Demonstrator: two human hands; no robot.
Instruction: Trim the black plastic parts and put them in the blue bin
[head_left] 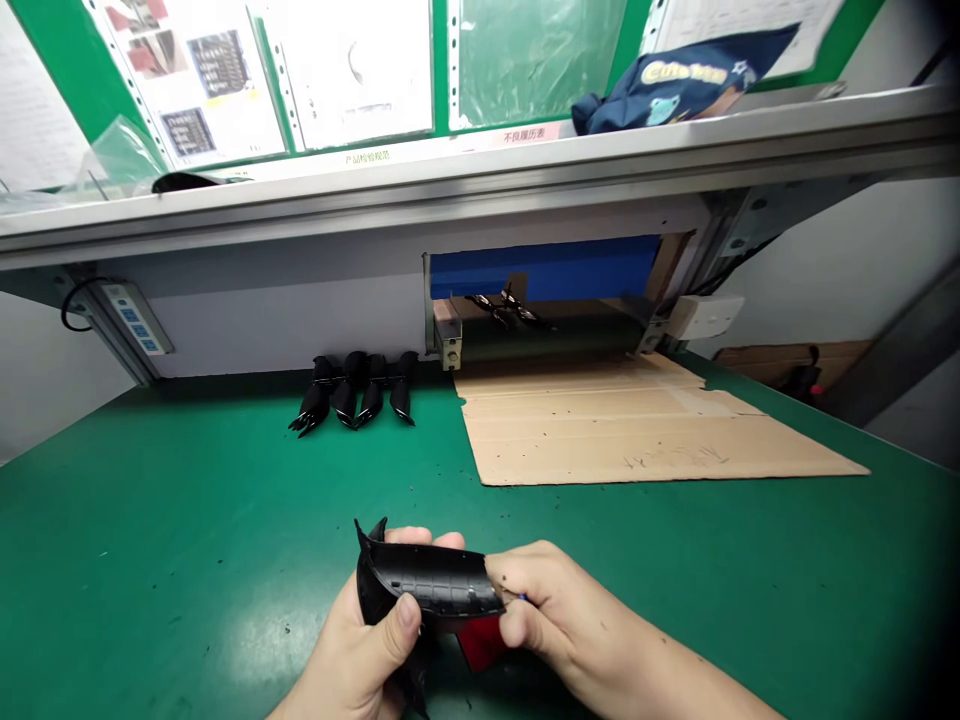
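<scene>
My left hand (382, 630) is closed around a curved black plastic part (435, 578), thumb on its near edge and fingers behind it. The part has a ribbed hollow face and pointed tips at its left end. At its right end my right hand (544, 610) is closed on a small metal-tipped tool (508, 597) with a bit of blue, mostly hidden by the fingers. The tool's tip meets the part's edge. Below the part shows a flat red piece (481, 642); I cannot tell what it belongs to. More black plastic hangs under my left hand.
Several similar black parts (358, 390) stand in a row at the back of the green table (187, 520). A flat cardboard sheet (600, 435) lies at the back right, before an opening with dark glossy pieces (510, 305). A metal-edged shelf (337, 205) spans above.
</scene>
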